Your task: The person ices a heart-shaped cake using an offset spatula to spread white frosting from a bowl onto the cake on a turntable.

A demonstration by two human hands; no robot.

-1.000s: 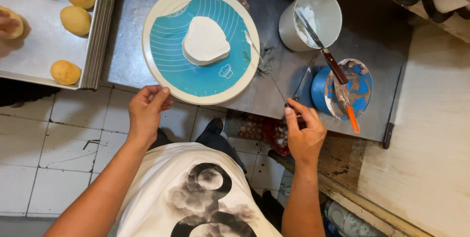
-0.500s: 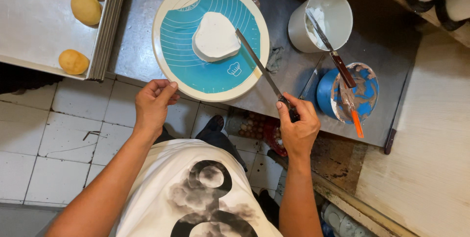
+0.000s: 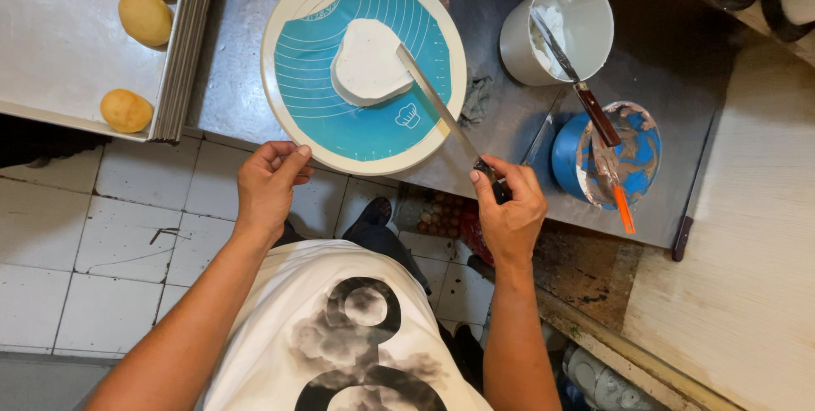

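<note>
Right hand (image 3: 509, 211) closed around the dark handle of a long palette knife (image 3: 437, 104), fingers clamped on it; blade reaching up and left, its tip laid against the right edge of a small heart-shaped cake (image 3: 369, 63) coated in white cream; cake sitting on a round turntable (image 3: 293, 135) with a teal mat inside a cream rim, a little above the centre of the mat. Left hand (image 3: 267, 186) at the near rim of that turntable, fingers curled loosely together with the tips touching or just beside the rim, gripping nothing that can be made out. Turntable standing on a grey steel table (image 3: 229, 80). To the right on the same table, a white bucket (image 3: 594, 12) holding white cream, with a second knife (image 3: 577, 80), brown-handled, leaning out of it; just beside and nearer, a blue tub (image 3: 564, 156) smeared with cream and blue colour, an orange-handled tool (image 3: 620, 199) lying across it. At the far left, a metal tray (image 3: 51, 54) carrying several golden round buns (image 3: 144, 19), well apart from both hands. Below, white floor tiles (image 3: 102, 233) and a white shirt with a dark print.
</note>
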